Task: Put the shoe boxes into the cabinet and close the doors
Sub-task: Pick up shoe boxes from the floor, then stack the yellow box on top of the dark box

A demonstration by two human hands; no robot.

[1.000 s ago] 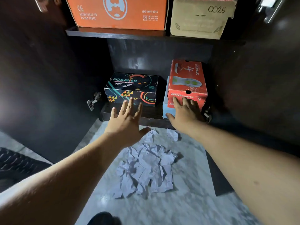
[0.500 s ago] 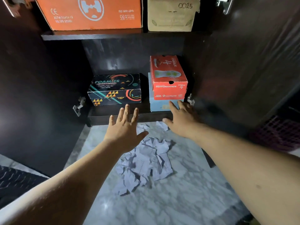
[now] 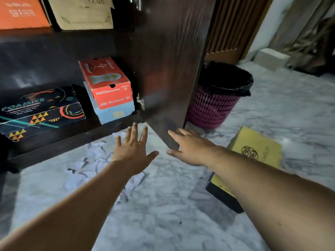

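Note:
A red shoe box (image 3: 107, 84) lies on a light blue box (image 3: 116, 113) on the cabinet's bottom shelf (image 3: 72, 140). Left of them sits a black patterned box (image 3: 39, 111). On the shelf above stand an orange box (image 3: 20, 13) and a beige box (image 3: 81, 13). The dark right door (image 3: 168, 60) stands open. A yellow and black box (image 3: 253, 151) lies on the floor at the right, partly behind my right arm. My left hand (image 3: 132, 151) hovers open above the floor in front of the shelf. My right hand (image 3: 188, 147) is open, its fingers at the door's lower corner.
Crumpled white paper (image 3: 90, 160) is scattered on the marble floor in front of the cabinet. A pink mesh bin with a black liner (image 3: 217, 98) stands behind the open door. A white block (image 3: 270, 57) lies further back at the right.
Both hands have drawn back from the boxes on the bottom shelf. My view has swung right, bringing the right door, the bin and the yellow box into sight. My right hand has moved to the door's lower corner.

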